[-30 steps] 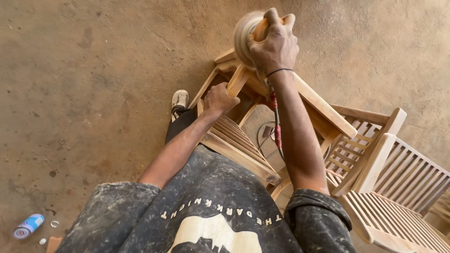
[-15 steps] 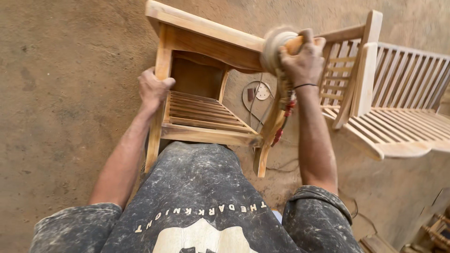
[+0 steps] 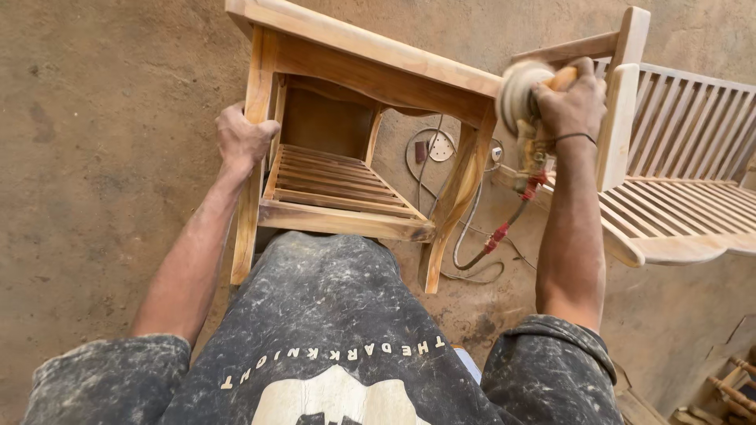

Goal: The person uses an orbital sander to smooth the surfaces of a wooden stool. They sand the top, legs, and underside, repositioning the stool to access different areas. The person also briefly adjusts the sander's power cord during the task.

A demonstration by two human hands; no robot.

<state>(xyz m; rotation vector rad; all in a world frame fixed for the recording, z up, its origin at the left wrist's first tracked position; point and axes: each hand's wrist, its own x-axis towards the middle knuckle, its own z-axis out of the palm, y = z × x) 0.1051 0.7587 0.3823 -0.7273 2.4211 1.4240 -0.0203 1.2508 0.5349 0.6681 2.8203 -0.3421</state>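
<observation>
While gripping a leg of the wooden chair [image 3: 346, 118], left hand [image 3: 242, 138] wraps fingers tight round the pale upright near the top rail. Chair stands on the dirt floor [image 3: 94, 157] straight ahead of the torso, slatted seat [image 3: 335, 189] facing the camera, front rail up against the dusty dark shirt [image 3: 331, 315]. Right hand [image 3: 571, 102] clenched on an orange-bodied disc sander [image 3: 529, 118], round pad pressed against the chair's top corner at the right end of the rail. Cord [image 3: 492, 236] with red tape wraps hangs from the sander, loops over the floor beside the right chair leg. Slatted wooden bench [image 3: 677, 189] just right of the sander arm, its end post close to the right hand, touching or not unclear. Round sanding disc [image 3: 441, 145] lying flat on the floor behind the chair. More timber pieces [image 3: 728, 378] at lower right corner, partly cut off.
</observation>
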